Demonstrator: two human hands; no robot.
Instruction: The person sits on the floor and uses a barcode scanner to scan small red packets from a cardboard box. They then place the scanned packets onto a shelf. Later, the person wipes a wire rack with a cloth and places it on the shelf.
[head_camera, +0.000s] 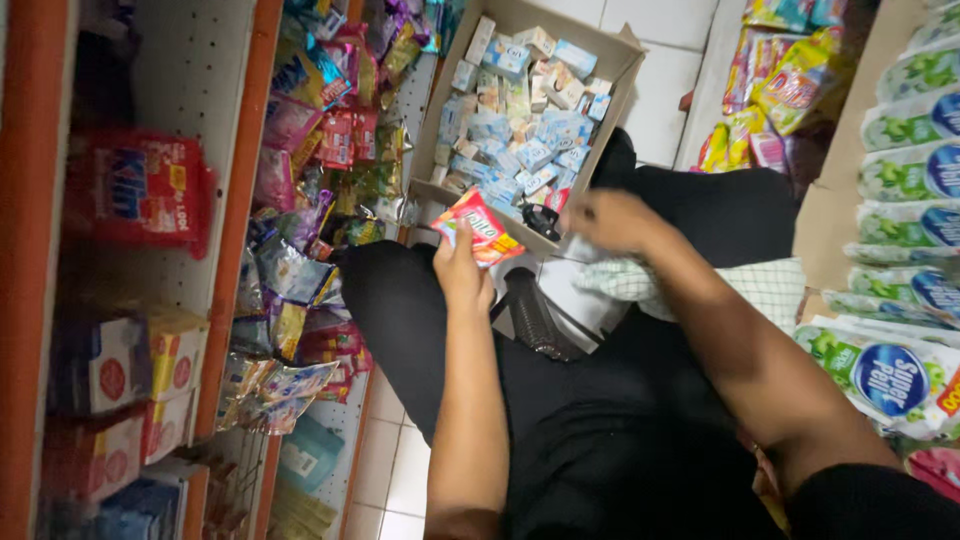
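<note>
A small red and white sachet (478, 228) sits at the frame's centre, pinched between thumb and fingers of the left hand (462, 268). To its right the right hand (608, 220) is blurred, fingers loosely curled; whether it holds anything cannot be told. Beyond, upper centre, an open cardboard box (620, 62) holds small pale-blue packets (520, 150). Handling the sachet well probably means gripping its edges, uncrumpled. A stocked shelf (240, 200) lines the left.

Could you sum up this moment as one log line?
left hand: holds red packet | right hand: over cardboard box, grip unclear | seated by shelves
</note>
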